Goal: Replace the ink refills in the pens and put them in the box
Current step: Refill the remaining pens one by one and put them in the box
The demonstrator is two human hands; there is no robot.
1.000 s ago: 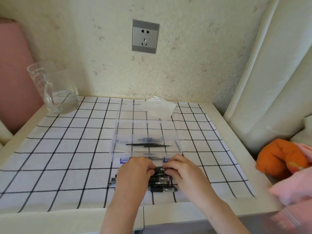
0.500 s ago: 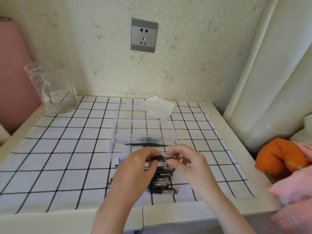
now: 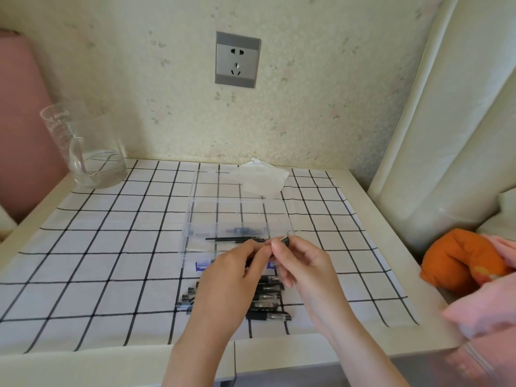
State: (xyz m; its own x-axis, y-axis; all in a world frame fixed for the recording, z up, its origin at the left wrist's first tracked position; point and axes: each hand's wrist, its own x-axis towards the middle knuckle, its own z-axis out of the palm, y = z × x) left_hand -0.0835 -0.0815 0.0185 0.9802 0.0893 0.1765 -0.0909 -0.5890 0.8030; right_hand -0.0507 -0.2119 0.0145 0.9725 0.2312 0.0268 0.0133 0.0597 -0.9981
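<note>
the pen [image 3: 286, 241] is in both hands, in the middle of the frame. it is just this side of the clear box [image 3: 191, 219] and above the pile of pens [image 3: 268, 303]. the pile lies on the checked cloth [image 3: 111, 247] on the bench [image 3: 360, 185]. fingers hide most of the pen; only a dark end shows by the right thumb.

a pen like this looks light, thin and hard. it should not bend, but its smooth plastic may slip, and small parts may roll off if let go. i think the best way is one hand on the long body and the other on the end piece, so the end can be turned off.

the left hand [image 3: 231, 275] is low in the middle, with its arm running to the bottom of the frame. its fingers curl round the pen's body. the right hand [image 3: 304, 266] is beside it, a little to the right. its grip is narrow: thumb and first finger pinch the dark end. thin black refills [image 3: 237, 239] lie inside the box, near the hands.
</note>
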